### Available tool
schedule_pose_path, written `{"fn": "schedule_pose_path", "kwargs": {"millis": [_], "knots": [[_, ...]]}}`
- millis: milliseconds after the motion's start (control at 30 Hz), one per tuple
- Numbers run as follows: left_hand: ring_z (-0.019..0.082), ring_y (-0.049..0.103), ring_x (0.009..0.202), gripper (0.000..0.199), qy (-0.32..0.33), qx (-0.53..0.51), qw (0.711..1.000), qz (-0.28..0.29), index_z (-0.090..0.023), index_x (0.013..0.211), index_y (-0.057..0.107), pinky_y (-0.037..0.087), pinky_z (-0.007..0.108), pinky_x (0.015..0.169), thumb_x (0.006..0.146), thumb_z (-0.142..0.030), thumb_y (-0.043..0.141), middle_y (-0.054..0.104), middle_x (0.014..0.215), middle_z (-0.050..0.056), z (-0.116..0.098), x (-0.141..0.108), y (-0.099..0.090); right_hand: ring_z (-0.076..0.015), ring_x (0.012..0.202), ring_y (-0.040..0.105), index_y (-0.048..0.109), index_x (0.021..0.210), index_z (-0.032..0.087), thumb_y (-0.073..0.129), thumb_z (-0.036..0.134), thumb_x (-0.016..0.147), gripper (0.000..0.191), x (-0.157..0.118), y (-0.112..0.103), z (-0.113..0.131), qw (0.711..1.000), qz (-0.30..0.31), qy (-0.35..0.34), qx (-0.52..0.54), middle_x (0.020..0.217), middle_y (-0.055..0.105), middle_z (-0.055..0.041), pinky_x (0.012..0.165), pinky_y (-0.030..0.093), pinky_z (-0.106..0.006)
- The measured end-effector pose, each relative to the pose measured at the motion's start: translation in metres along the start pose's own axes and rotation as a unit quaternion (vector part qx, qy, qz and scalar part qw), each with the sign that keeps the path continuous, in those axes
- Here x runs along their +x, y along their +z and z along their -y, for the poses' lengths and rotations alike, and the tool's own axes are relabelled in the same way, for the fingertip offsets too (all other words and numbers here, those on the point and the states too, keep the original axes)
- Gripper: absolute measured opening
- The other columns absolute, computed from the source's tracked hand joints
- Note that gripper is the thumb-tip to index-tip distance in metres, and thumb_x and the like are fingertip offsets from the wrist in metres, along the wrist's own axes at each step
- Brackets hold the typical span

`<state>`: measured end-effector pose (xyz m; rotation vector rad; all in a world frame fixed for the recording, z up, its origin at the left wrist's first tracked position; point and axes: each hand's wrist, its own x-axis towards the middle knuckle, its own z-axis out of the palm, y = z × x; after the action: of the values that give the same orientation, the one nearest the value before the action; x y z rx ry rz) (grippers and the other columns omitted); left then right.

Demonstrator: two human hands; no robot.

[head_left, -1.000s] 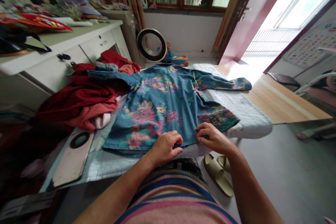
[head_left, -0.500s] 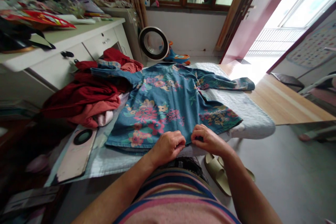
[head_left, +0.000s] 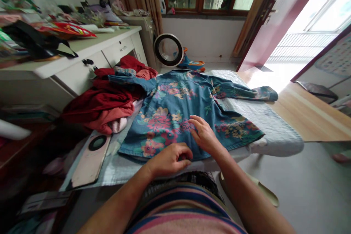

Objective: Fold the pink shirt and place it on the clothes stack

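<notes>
A blue denim shirt point(head_left: 175, 117) with pink, red and yellow flowers lies spread on a quilted ironing board, its hem toward me and its sleeves out to both sides. My left hand point(head_left: 171, 159) is at the middle of the hem, fingers curled above the edge and thumb below it, pinching the cloth loosely. On the lower front of the shirt rests my right hand point(head_left: 204, 135), palm down with its fingers stretched out and holding nothing.
Red clothes point(head_left: 101, 98) are heaped left of the shirt. A pale plate with a dark ring point(head_left: 89, 164) is at the board's point(head_left: 285, 142) left end. Behind stand a cluttered white cabinet point(head_left: 90, 51) and an open round washer door point(head_left: 168, 49). A slipper point(head_left: 265, 190) lies on the floor.
My right hand has let go of the hem and moved up onto the shirt front, its fingers straightening. My left hand stays near the hem, its thumb further from the fingers. The view has shifted slightly.
</notes>
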<state>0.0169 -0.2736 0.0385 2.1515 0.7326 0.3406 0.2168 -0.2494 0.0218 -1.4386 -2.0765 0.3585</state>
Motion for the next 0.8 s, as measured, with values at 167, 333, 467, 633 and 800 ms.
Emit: {"fn": "schedule_pose_path", "kwargs": {"millis": [167,333,467,633,800], "knots": [[0.024,0.054,0.117,0.018,-0.106,0.181,0.928,-0.307,-0.021,0.103,0.063,0.040,0.039,0.106,0.088,-0.024,0.052,0.061,0.118,0.007,0.046,-0.032,-0.056,-0.0312,0.146,0.027,0.050,0.142,0.023,0.053,0.039,0.094,0.051,-0.004,0.033,-0.005,0.988,0.094,0.051,-0.107,0.156,0.038,-0.0084,0.118,0.020,-0.054],[0.033,0.054,0.120,0.046,-0.300,0.264,0.828,-0.394,-0.013,0.123,0.053,0.041,0.048,0.105,0.081,-0.032,0.055,0.061,0.122,0.017,0.104,-0.067,-0.091,-0.0282,0.147,0.024,0.046,0.146,0.024,0.046,0.044,0.096,0.054,-0.006,0.032,-0.006,0.980,0.123,0.065,-0.140,0.159,0.033,-0.0045,0.119,0.017,-0.050],[0.028,0.061,0.114,0.053,-0.371,0.143,0.847,-0.353,-0.016,0.132,0.048,0.047,0.040,0.099,0.084,-0.040,0.051,0.063,0.126,0.014,0.114,-0.072,-0.089,-0.0269,0.147,0.023,0.046,0.146,0.025,0.045,0.045,0.096,0.054,-0.005,0.030,-0.004,0.979,0.123,0.067,-0.149,0.159,0.032,-0.0037,0.119,0.017,-0.048],[0.026,0.061,0.117,0.057,-0.347,0.041,0.866,-0.359,-0.018,0.134,0.049,0.047,0.037,0.100,0.083,-0.045,0.053,0.063,0.129,0.011,0.112,-0.074,-0.090,-0.0264,0.147,0.025,0.047,0.145,0.026,0.045,0.044,0.096,0.053,-0.006,0.031,-0.004,0.979,0.122,0.069,-0.151,0.159,0.034,-0.0033,0.119,0.018,-0.048],[0.030,0.065,0.108,0.064,-0.392,-0.002,0.852,-0.348,-0.014,0.121,0.060,0.052,0.038,0.090,0.066,-0.046,0.068,0.069,0.116,0.012,0.114,-0.088,-0.102,-0.0263,0.147,0.026,0.047,0.145,0.026,0.045,0.044,0.096,0.053,-0.006,0.032,-0.006,0.979,0.116,0.063,-0.152,0.158,0.035,-0.0039,0.119,0.018,-0.049]]}}
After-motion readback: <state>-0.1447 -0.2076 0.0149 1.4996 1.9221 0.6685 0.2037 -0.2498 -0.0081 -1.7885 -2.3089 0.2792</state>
